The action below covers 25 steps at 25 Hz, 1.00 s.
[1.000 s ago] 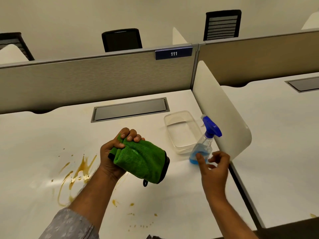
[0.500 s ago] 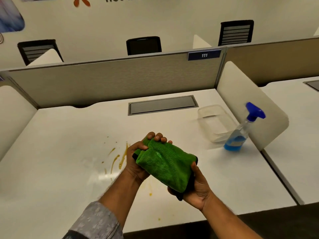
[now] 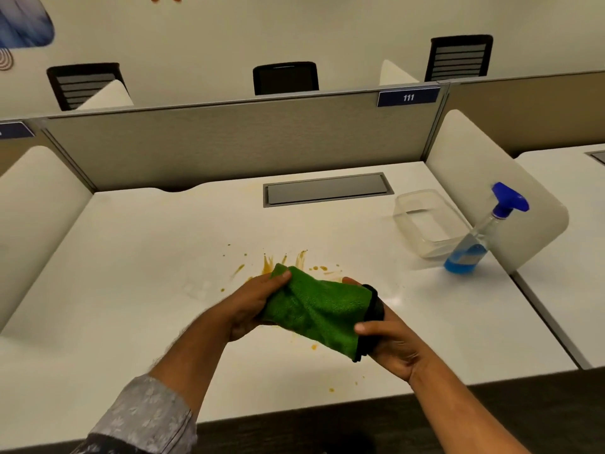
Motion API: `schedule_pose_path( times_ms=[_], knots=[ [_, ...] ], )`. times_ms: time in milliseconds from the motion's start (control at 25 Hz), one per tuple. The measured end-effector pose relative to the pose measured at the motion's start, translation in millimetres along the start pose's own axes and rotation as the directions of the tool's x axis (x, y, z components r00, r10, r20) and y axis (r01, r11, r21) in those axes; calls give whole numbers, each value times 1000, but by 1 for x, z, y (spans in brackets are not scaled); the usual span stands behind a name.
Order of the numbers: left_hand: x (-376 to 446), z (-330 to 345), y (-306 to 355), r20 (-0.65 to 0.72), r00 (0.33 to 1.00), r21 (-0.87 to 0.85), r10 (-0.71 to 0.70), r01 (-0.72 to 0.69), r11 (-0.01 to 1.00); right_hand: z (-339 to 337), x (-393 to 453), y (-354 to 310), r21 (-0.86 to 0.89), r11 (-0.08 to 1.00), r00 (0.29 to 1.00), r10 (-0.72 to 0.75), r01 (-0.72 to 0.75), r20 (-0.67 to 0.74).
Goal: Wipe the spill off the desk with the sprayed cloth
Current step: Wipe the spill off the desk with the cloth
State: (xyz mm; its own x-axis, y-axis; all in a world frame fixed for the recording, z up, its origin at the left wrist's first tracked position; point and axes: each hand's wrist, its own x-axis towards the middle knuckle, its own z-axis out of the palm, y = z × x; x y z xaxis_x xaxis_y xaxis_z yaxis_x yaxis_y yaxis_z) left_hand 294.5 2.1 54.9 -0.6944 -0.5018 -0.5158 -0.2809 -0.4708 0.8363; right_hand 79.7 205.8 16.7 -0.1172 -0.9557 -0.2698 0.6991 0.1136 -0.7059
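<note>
Green cloth (image 3: 316, 311) now over spill (image 3: 284, 262), both hands gripping.

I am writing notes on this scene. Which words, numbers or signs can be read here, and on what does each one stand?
"111": white digits on the dark blue plate on the partition's top edge.
Second blue plate, far left: cut off, unreadable.
Spray bottle: no label readable.
Wall graphics: shapes only, no words.
</note>
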Motion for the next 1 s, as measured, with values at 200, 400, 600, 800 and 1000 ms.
schedule_pose_path(
  times_ms=[200,400,600,800,1000],
  knots=[
    [1,-5,-2,35,994,-88,101,-98,991,-1,15,-10,89,984,976,168,-157,-136],
    [11,-3,-7,-31,995,-144,96,-99,985,-7,37,-7,53,975,962,221,-215,-163],
    [26,6,-19,-191,979,-168,75,-108,980,-8,39,1,107,957,959,277,-269,-67],
    [39,-24,-13,-179,983,-247,49,-93,965,3,63,15,35,964,962,264,-262,-74],
    [50,-51,-16,-57,998,-207,9,-20,978,15,72,37,138,951,957,285,-277,-47]
  ],
)
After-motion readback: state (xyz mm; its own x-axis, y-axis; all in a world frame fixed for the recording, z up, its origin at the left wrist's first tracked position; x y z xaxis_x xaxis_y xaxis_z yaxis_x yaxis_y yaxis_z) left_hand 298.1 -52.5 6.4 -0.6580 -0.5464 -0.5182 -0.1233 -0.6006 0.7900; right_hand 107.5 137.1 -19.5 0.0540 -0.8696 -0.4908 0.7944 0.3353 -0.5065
